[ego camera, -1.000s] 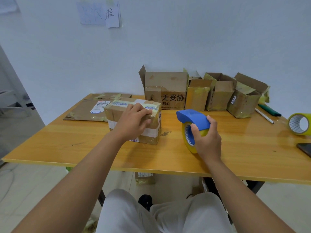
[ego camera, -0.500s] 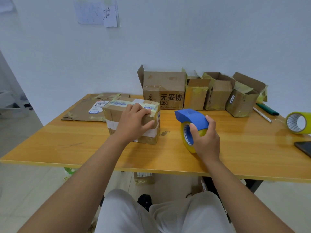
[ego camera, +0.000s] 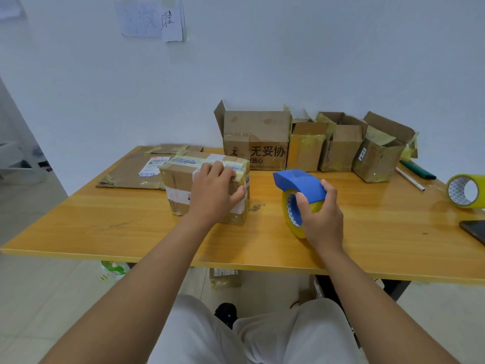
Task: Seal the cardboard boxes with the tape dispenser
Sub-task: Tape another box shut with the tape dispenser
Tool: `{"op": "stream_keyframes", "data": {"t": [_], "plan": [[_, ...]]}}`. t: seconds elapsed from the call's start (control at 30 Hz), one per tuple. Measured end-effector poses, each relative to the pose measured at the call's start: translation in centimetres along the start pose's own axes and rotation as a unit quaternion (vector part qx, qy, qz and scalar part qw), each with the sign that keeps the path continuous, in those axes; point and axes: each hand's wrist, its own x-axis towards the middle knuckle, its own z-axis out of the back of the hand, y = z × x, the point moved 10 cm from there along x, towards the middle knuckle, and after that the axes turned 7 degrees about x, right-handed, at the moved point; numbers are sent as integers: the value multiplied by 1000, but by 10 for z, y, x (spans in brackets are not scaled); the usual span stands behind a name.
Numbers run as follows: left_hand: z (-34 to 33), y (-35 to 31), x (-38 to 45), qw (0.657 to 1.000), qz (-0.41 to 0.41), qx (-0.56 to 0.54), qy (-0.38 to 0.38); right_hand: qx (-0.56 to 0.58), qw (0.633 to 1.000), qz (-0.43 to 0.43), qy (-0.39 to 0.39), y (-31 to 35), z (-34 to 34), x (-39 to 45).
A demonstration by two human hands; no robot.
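A closed, taped cardboard box (ego camera: 181,179) with labels sits on the wooden table (ego camera: 110,227), left of centre. My left hand (ego camera: 214,191) grips its near right corner, fingers curled over the top edge and thumb on the side. To the right, my right hand (ego camera: 319,214) holds the blue tape dispenser (ego camera: 299,183) with its yellow tape roll standing on the table, apart from the box.
Several open cardboard boxes (ego camera: 257,143) stand in a row along the wall. Flattened cardboard (ego camera: 128,173) lies at the back left. A spare yellow tape roll (ego camera: 465,190), a pen (ego camera: 410,178), a green marker (ego camera: 417,169) and a phone (ego camera: 476,231) lie at the right.
Both hands stay where they were on the box and the dispenser. Only the head view has shifted slightly.
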Motion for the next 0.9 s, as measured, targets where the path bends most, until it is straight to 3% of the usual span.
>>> {"op": "stream_keyframes", "data": {"t": [0.37, 0.7, 0.9], "plan": [[-8, -1, 1, 1000, -19, -13, 20, 2, 1000, 3, -2, -1, 0, 0], [-17, -2, -3, 998, 45, 28, 43, 0, 1000, 7, 2, -2, 0, 1], [-19, 5, 2, 986, 17, -109, 127, -4, 1000, 15, -1, -3, 1, 0]]}}
